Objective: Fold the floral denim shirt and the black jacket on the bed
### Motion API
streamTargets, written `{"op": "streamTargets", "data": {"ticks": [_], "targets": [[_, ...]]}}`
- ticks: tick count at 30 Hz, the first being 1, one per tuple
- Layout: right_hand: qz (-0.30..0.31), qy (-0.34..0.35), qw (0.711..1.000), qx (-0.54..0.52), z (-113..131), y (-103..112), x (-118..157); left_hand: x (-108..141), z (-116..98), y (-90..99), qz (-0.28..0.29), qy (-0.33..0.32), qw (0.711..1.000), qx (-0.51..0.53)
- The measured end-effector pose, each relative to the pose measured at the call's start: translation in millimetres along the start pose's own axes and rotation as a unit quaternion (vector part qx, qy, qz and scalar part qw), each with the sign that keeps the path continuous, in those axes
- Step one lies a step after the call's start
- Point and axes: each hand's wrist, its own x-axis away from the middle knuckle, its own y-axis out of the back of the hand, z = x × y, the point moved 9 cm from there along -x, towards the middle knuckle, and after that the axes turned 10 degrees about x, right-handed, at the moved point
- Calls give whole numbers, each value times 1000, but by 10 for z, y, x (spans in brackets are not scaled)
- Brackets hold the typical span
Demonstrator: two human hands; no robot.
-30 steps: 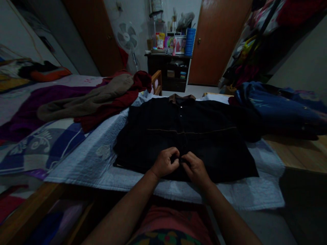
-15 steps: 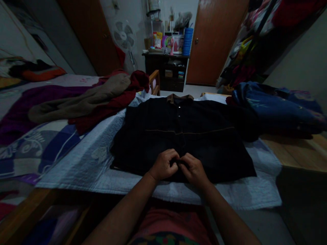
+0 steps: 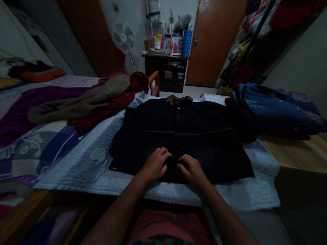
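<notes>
A dark shirt with a brown collar, a tan seam across the chest and snaps at the neck lies flat, collar away from me. Both hands are at its front placket near the lower edge. My left hand has its fingers curled on the dark cloth, left of the middle. Just to the right, my right hand pinches the placket between thumb and fingers. The small part of cloth between the hands is too dark to make out in detail.
Under the shirt spreads a light blue quilt. Rumpled brown and red clothes lie to the left. At right, folded blue clothes sit on a wooden surface. Behind stand a fan and a dark cabinet.
My left hand has shifted slightly left, widening the gap between the hands. My right hand stays almost where it was, and the shirt keeps its place.
</notes>
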Motion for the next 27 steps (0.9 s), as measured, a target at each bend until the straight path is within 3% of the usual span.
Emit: {"op": "streamTargets", "data": {"ticks": [4, 8, 11, 15, 18, 21, 24, 27], "targets": [[110, -57, 989, -81, -80, -36, -35, 80, 107, 171, 18, 16, 999, -22], [223, -86, 949, -207, -129, -29, -85, 163, -29, 325, -7, -6, 994, -112], [310, -123, 910, -246, -250, -75, -122, 240, -127, 263, 69, 4, 982, -174], [374, -158, 904, -132, -443, -57, -283, 296, -195, 186, 213, 37, 967, -135], [379, -181, 906, -53, -511, 5, -532, 109, -306, 180, 245, 19, 965, -90], [358, -198, 912, -2, -576, 15, -817, -284, -326, 116, 201, 26, 976, -86], [282, -191, 940, 11, -659, -25, -1059, -655, -150, 9, 116, 124, 979, -110], [178, -135, 975, -13, -675, -77, -1162, -830, 15, -164, 86, 186, 969, -138]]}}
